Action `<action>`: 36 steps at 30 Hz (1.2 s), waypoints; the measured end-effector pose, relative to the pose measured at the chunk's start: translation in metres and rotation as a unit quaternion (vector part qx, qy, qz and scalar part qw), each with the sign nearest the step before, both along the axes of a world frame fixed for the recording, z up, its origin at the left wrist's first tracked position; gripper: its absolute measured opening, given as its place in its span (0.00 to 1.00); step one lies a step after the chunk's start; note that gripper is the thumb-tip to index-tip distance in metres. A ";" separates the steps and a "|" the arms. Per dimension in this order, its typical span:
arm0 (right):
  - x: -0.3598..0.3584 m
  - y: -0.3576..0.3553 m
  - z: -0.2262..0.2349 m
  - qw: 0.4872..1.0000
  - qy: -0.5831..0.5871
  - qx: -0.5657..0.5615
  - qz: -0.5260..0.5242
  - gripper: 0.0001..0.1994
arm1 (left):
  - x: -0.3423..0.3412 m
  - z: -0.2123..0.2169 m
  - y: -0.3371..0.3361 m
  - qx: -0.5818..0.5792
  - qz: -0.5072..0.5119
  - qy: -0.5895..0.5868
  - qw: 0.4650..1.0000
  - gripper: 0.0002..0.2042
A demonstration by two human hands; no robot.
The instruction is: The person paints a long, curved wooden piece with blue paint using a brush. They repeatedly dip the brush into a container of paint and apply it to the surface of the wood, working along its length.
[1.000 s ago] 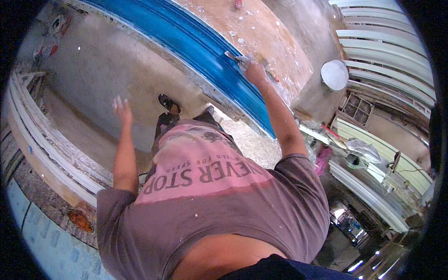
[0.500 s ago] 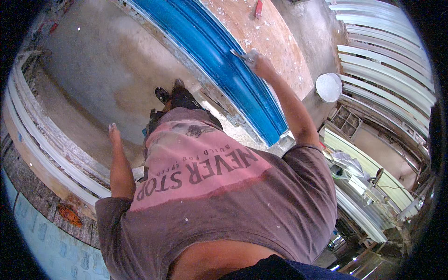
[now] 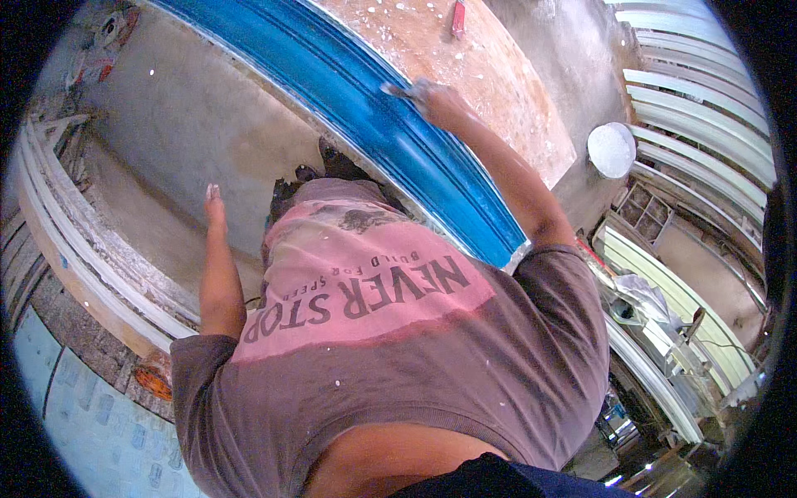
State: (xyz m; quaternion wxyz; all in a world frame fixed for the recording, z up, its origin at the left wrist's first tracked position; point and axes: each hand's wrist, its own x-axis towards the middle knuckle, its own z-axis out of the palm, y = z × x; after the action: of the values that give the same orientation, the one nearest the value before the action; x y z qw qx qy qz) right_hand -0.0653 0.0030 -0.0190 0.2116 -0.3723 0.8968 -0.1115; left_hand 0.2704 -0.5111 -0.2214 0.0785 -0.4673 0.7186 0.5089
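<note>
My right hand (image 3: 436, 104) is closed around a small tool that looks like a brush (image 3: 398, 90); its tip is over the glossy blue mould (image 3: 357, 104), and the fingers hide most of its handle. White residue marks that hand. Long ridged grooves run along the mould, which crosses diagonally in front of me. My left hand (image 3: 215, 203) hangs away from my body on the left, its whitened fingers stretched out and holding nothing.
A pale board spotted with white (image 3: 498, 91) lies beyond the mould, with a red-handled item (image 3: 458, 18) on it. A white round bucket (image 3: 611, 150) stands at right. Long white strips (image 3: 697, 104) fill racks on the right; more strips (image 3: 108, 266) lie at left.
My right hand has moved left and slightly up along the mould with the tool. The view has shifted a little, and my left hand stays low at the side.
</note>
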 end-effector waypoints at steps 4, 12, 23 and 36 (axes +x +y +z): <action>-0.009 -0.037 -0.012 0.989 -0.059 0.096 -0.091 0.12 | -0.024 0.005 0.007 -0.111 -0.136 -0.088 0.980 0.28; -0.017 -0.037 -0.034 0.998 0.038 -0.015 -0.057 0.11 | -0.032 -0.008 0.015 -0.018 -0.147 -0.107 0.983 0.28; -0.026 -0.054 0.003 0.994 -0.049 -0.031 -0.095 0.11 | -0.015 -0.071 -0.032 0.126 0.078 -0.076 0.986 0.27; -0.070 -0.137 -0.014 0.996 0.007 -0.005 -0.090 0.11 | -0.058 -0.075 -0.104 0.184 0.074 -0.034 0.979 0.30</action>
State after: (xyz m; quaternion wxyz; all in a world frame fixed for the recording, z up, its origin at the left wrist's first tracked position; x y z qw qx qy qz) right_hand -0.1353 -0.1343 -0.0328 0.1927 -0.2915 0.9277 -0.1317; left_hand 0.2126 -0.6152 -0.2961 0.1494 -0.5139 0.5727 0.6210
